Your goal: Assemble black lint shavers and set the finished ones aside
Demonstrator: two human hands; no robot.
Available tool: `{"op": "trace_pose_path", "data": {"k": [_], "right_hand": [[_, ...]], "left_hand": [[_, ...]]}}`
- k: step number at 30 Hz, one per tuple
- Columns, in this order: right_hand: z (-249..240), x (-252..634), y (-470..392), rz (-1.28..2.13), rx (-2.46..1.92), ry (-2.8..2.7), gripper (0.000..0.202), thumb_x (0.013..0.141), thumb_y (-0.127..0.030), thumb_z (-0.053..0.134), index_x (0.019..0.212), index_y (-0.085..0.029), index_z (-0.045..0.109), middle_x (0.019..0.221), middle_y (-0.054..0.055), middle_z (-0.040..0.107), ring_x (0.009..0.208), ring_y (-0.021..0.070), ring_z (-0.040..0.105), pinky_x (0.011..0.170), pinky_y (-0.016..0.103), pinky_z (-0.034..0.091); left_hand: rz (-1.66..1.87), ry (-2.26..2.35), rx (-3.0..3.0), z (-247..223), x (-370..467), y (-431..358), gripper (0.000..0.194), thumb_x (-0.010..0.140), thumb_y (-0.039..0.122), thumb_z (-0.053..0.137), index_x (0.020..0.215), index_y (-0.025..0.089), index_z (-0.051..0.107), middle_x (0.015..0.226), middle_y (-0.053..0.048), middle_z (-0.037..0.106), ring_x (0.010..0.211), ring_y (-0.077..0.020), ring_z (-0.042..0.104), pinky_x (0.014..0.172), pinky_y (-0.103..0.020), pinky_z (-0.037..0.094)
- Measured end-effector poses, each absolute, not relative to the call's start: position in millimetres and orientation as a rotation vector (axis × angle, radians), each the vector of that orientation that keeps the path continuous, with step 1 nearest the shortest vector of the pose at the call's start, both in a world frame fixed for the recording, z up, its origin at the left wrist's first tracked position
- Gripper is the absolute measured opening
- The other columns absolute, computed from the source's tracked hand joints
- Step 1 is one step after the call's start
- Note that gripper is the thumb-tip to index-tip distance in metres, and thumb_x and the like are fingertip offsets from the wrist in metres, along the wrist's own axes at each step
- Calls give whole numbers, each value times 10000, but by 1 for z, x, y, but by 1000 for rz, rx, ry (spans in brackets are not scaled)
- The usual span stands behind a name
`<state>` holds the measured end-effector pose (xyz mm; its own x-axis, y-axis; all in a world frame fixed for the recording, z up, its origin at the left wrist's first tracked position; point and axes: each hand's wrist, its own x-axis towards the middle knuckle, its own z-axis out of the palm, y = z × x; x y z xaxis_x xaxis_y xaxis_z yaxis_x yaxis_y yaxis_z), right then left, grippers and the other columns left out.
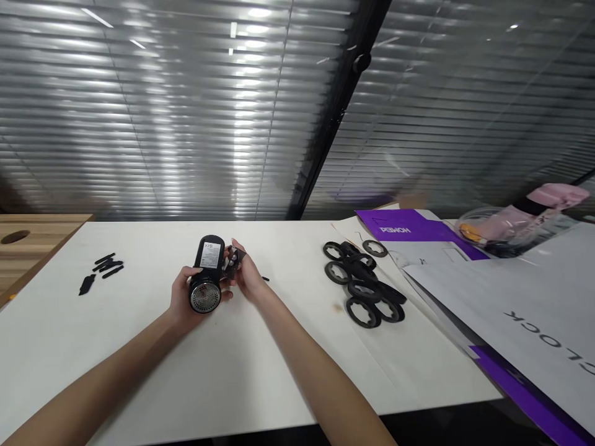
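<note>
My left hand [186, 297] is wrapped round a black fabric shaver [211, 256], which has a white label on its body and a round perforated metal head facing me. Close against the shaver's right side, my right hand [248, 275] grips a small dark piece with shiny metal spots [233, 260]. Fingers partly cover that piece, so its exact kind does not show. A thin black stick-like item [265, 279] lies on the table just beyond my right wrist.
Several black strips [109, 265] and a black flat tab [87, 284] lie at left. To the right sit several black notched rings [362, 313]. Beyond them are a purple-and-white box [395, 226], a large white printed sheet [520, 291] and a pink item in clear plastic [506, 226]. Blinds hang behind glass.
</note>
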<state>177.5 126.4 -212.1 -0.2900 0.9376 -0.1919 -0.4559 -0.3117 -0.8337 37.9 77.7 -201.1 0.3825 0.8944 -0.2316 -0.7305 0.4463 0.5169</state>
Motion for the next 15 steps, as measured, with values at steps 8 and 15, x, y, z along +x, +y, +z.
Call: {"op": "trace_pose_path", "data": {"k": [8, 15], "right_hand": [[-212, 178, 123, 1754, -865, -745, 577, 792, -776, 671, 706, -229, 509, 483, -75, 493, 356, 75, 358, 348, 206, 262], [-205, 180, 119, 1863, -894, -767, 598, 787, -823, 645, 711, -259, 462, 431, -107, 389, 323, 90, 314, 338, 225, 281]], "left_hand": [[1006, 456, 430, -205, 35, 79, 533, 723, 341, 627, 1192, 116, 744, 968, -174, 795, 914, -365, 737, 754, -437, 578], [970, 430, 527, -212, 35, 80, 505, 738, 336, 620, 1156, 84, 752, 1014, -209, 783, 852, -338, 716, 691, -394, 533]]}}
